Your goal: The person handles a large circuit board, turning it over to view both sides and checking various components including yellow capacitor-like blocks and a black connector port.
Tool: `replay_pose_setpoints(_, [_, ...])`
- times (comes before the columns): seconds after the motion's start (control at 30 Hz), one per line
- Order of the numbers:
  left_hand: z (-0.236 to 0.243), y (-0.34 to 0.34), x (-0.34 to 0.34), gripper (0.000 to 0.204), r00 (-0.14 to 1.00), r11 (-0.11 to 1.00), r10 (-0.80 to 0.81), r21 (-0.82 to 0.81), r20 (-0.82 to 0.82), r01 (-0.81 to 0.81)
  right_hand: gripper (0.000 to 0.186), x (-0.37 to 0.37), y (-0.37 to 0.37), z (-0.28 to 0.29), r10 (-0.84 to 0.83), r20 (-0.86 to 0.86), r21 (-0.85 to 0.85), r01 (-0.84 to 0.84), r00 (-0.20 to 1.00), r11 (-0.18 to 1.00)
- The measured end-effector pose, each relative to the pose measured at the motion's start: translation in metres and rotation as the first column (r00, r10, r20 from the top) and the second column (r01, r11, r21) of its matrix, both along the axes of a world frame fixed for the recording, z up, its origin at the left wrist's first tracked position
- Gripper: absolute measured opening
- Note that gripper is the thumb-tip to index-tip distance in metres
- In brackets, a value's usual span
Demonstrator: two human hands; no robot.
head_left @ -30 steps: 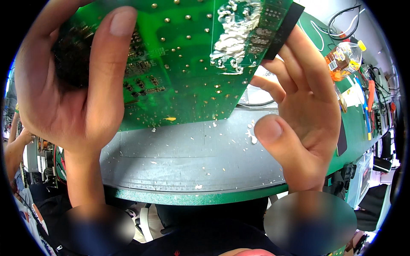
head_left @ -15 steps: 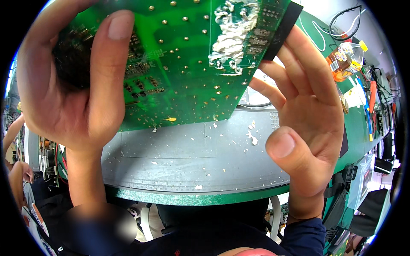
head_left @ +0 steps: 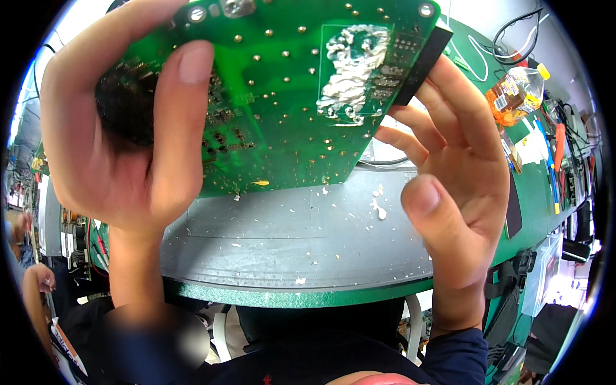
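My left hand (head_left: 147, 154) grips a large green circuit board (head_left: 292, 144) by its left part, thumb lying over the solder-side face. White paste (head_left: 356, 70) is smeared inside a marked rectangle near the board's right edge, beside a black strip (head_left: 423, 61). My right hand (head_left: 459, 186) supports that edge with curved fingertips, its thumb held apart from the board. Below the raised board lies a grey mat (head_left: 292, 237) scattered with white flakes.
A green table (head_left: 295, 292) curves around me. At right are a plastic bottle (head_left: 513, 96), cables (head_left: 516, 48), orange-handled tools (head_left: 558, 144) and a clear bin (head_left: 545, 269). Another person's hand (head_left: 42, 279) shows at far left, near cluttered parts and leads.
The board and my left hand have shifted down and slightly right, showing more of the board's upper edge. My right thumb has moved slightly. Hands at far left have moved.
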State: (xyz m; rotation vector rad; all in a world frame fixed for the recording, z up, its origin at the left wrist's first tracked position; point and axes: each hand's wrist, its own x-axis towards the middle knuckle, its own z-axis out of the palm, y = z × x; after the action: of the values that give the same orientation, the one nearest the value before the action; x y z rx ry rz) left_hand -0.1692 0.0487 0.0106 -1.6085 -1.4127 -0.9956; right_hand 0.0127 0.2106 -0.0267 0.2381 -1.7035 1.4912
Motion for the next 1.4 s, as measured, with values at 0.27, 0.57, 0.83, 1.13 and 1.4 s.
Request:
replay_pose_setpoints(0.27, [-0.002, 0.0, 0.017, 0.03, 0.999, 0.999, 0.034, 0.033, 0.029, -0.035, 0.057, 0.007, -0.004, 0.004, -0.07, 0.063, 0.021, 0.069, 0.996, 0.997])
replay_pose_setpoints(0.57, [0.007, -0.008, 0.026, 0.032, 0.988, 0.995, 0.091, -0.029, -0.127, -0.096, 0.047, 0.004, -0.001, 0.002, -0.061, 0.048, 0.069, 0.057, 0.997, 0.996])
replay_pose_setpoints(0.83, [0.006, -0.021, 0.044, 0.037, 0.931, 0.962, 0.267, 0.008, -0.251, -0.274, 0.047, 0.009, 0.004, 0.01, 0.037, 0.022, 0.173, -0.04, 0.999, 0.984])
replay_pose_setpoints(1.13, [0.012, -0.01, 0.041, 0.029, 0.906, 0.933, 0.36, 0.086, -0.221, -0.35, 0.035, 0.003, -0.001, 0.016, 0.082, 0.019, -0.022, -0.082, 0.996, 0.996])
replay_pose_setpoints(1.4, [0.013, 0.009, 0.03, 0.03, 0.9, 0.93, 0.365, 0.141, -0.238, -0.34, 0.041, -0.012, 0.02, 0.003, 0.138, -0.106, 0.115, -0.126, 0.985, 0.985])
